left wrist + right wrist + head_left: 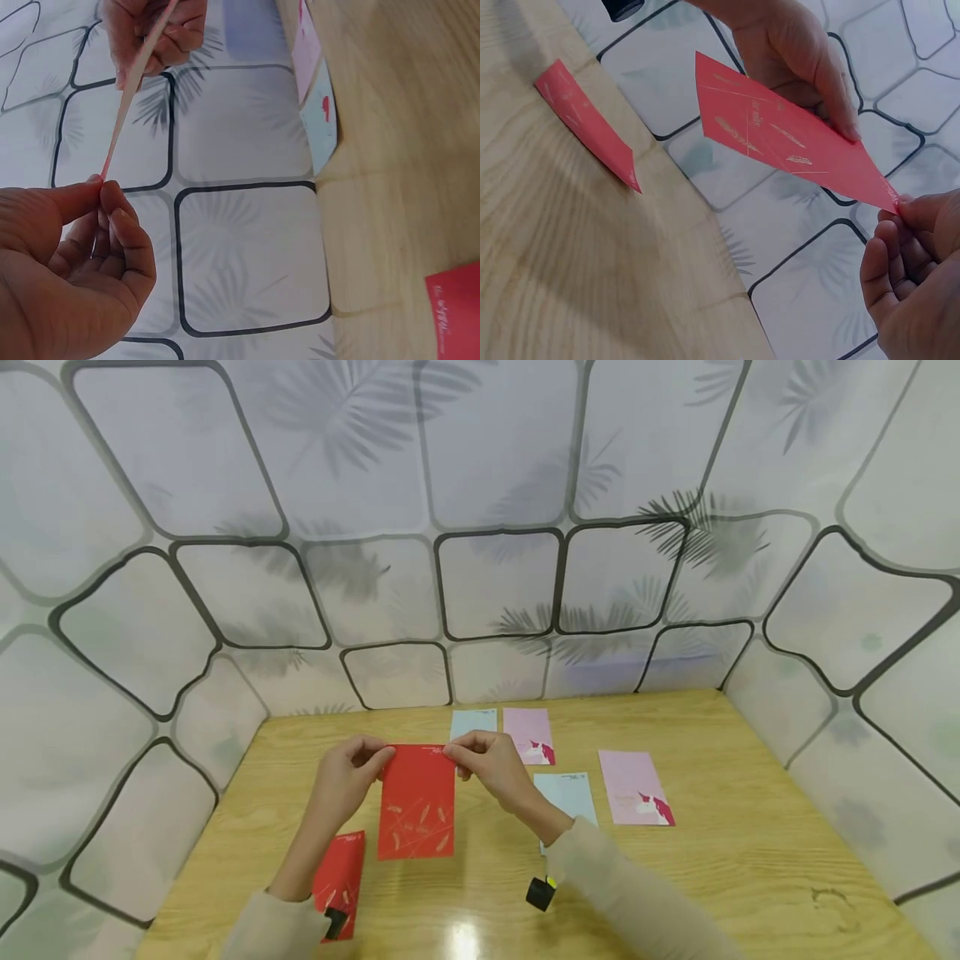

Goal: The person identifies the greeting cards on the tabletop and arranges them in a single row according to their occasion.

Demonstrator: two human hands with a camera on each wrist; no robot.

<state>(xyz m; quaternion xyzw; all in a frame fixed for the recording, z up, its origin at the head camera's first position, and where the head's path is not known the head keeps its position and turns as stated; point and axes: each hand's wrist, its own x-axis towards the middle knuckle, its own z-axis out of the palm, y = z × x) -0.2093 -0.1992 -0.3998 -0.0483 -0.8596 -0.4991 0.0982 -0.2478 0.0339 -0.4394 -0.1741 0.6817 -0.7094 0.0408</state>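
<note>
A red card (416, 802) with pale feather-like marks hangs upright above the table, held at its two top corners. My left hand (347, 777) pinches the upper left corner between thumb and finger. At the opposite corner, the thumb and finger of my right hand (495, 768) pinch the edge. Seen almost edge-on in the left wrist view, the card (135, 79) looks thin. A second red card (339, 877) lies on the table below my left forearm, partly covered by the sleeve and wrist camera.
On the wooden table (735, 877) lie two pink unicorn cards, one at the back (527, 735) and one to the right (633, 785). Two light blue cards, one at the back (472, 720) and one nearer (566, 793), are partly hidden by my right arm. A patterned curtain (495, 585) surrounds the table.
</note>
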